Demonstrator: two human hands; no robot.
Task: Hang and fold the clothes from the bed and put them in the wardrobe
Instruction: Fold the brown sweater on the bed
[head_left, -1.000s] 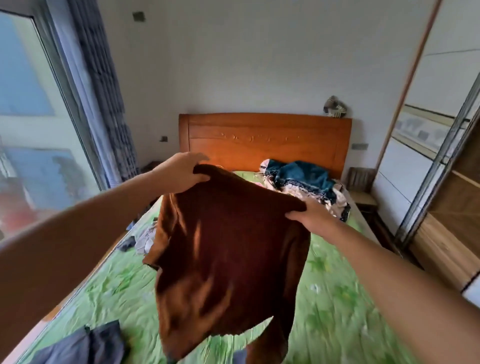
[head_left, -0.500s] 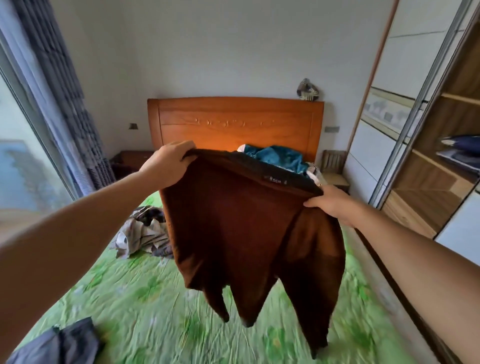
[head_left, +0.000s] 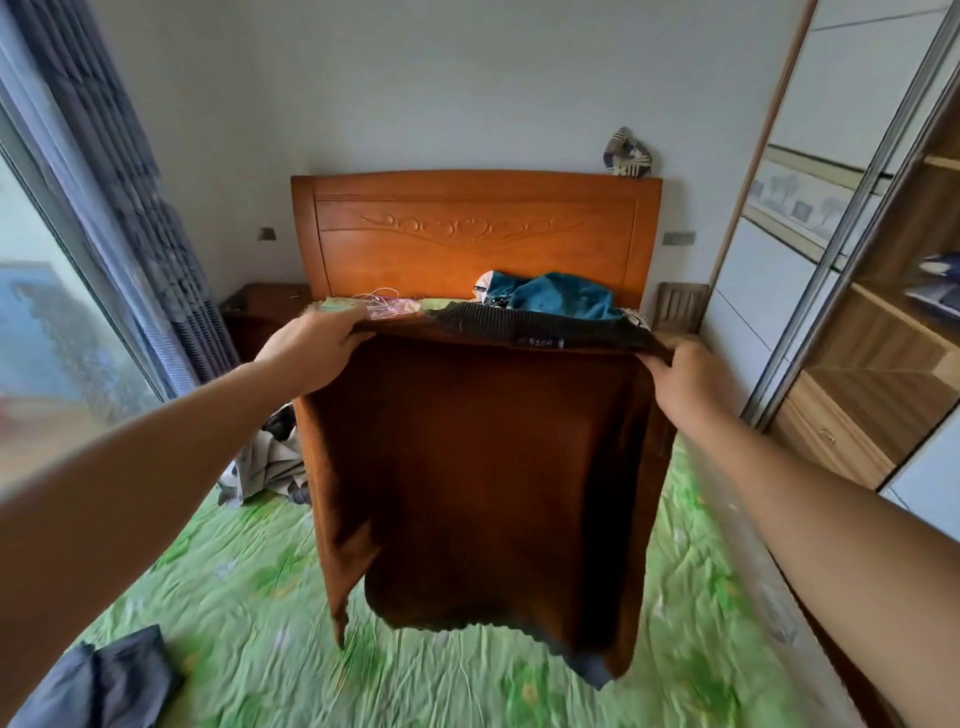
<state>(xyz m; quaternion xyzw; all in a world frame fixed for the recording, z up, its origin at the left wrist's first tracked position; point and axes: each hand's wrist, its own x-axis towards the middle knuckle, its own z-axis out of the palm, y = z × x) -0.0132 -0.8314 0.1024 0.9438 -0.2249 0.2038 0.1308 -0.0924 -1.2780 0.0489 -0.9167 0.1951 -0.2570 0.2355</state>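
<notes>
A: What shows of the person?
B: Two bare arms. The left forearm (head_left: 130, 483) fills the frame at eight o'clock, the right forearm (head_left: 831, 519) at four o'clock, both uncovered from frame edge to wrist.
A: And the hands?
B: The bare left hand (head_left: 311, 353) at ten o'clock, the bare right hand (head_left: 685, 379) at two; backs and knuckles show.

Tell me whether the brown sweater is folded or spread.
Spread. The brown sweater hangs flat above the bed, its top corners gripped apart by the left hand and right hand.

one sweater (head_left: 478, 467), two hands (head_left: 311, 353) (head_left: 680, 379), three other garments (head_left: 561, 299) (head_left: 265, 462) (head_left: 104, 680), one bed (head_left: 234, 597)
</notes>
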